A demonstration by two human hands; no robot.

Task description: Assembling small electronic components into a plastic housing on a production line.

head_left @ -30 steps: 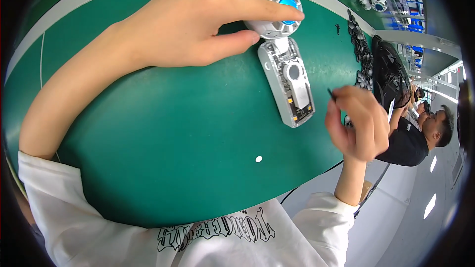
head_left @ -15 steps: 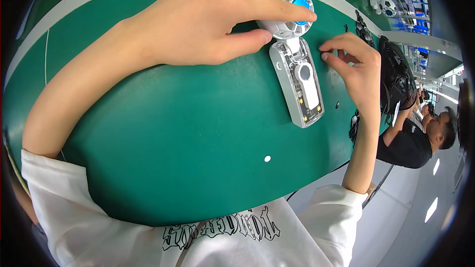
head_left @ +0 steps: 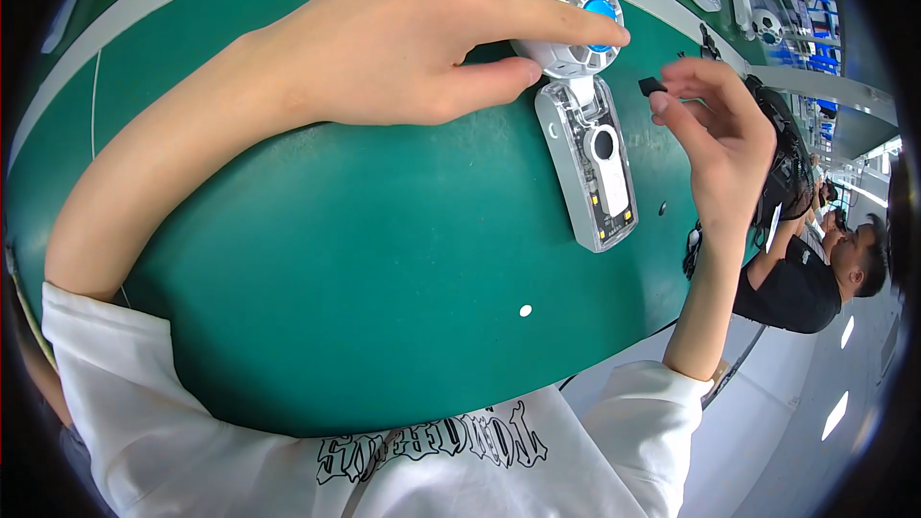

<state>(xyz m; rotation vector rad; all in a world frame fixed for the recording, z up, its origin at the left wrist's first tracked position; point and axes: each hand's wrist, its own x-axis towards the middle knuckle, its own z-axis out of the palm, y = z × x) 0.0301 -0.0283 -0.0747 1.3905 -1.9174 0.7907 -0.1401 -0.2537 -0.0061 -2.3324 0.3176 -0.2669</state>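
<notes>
While my left hand [head_left: 413,48] grasps the round white-and-blue plastic head [head_left: 578,59], my right hand [head_left: 720,125] pinches a small flat black piece [head_left: 650,86]. It's lifted but unattached.

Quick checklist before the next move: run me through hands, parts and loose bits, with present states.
1. Left hand on the round head: ok, fingers across it, thumb at its side.
2. Right hand holding the black piece: ok, pinched at the fingertips.
3. Black piece clear of the handle: ok, a gap shows.
4. Black piece turned the right way: cannot tell, too small.
5. Surface beside the handle free of loose bits: not ok, a dark bit lies to its right.
6. White disc clear of the handle: ok, they lie apart.
</notes>
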